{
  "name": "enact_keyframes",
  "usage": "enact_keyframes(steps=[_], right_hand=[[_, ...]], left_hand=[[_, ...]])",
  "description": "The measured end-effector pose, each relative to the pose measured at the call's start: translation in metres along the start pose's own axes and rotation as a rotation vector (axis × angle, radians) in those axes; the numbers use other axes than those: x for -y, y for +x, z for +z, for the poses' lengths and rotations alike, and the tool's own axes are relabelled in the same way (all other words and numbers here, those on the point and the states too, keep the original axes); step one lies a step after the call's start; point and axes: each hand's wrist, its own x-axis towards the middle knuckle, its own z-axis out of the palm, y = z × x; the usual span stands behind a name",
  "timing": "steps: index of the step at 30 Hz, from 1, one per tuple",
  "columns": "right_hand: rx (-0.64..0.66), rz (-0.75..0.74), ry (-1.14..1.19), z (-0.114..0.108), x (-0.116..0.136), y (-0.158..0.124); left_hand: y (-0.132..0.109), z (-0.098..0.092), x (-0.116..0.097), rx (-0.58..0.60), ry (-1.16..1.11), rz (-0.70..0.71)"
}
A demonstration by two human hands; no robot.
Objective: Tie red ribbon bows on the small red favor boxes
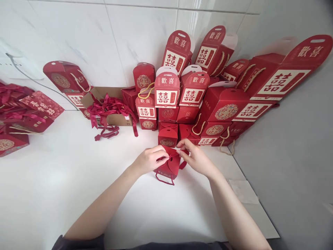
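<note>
The white table (91, 184) stretches from the small box toward 9 and 6 o'clock, its edge running off at 4 o'clock, while stacked red boxes (223, 104) wall off 12 to 2 o'clock. The small box (168, 170) sits top up between the hands, its long axis hard to tell, its cord handle (165, 182) drooping toward 6 o'clock. The left hand (153, 159), at its 10 o'clock, pinches a thin ribbon (173, 155); the right hand (195, 158), at 2, has curled fingertips by it, grip uncertain.
</note>
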Motion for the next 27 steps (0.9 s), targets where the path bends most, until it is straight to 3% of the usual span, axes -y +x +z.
enact_keyframes(steps=[4,11,20,27], right_hand=[[0.054,-0.029,-0.011,0.009,0.002,-0.001],[-0.002,-0.111,-0.050,0.021,-0.004,0.001],[-0.049,-0.123,0.006,0.023,-0.011,-0.003],[-0.054,-0.251,-0.096,0.022,-0.023,-0.008]], left_hand=[[0.001,-0.001,-0.001,0.008,-0.007,-0.020],[0.003,-0.002,-0.002,-0.012,-0.128,-0.093],[0.007,-0.010,-0.003,-0.007,-0.361,-0.435],[0.005,-0.017,0.006,0.082,-0.645,-0.676]])
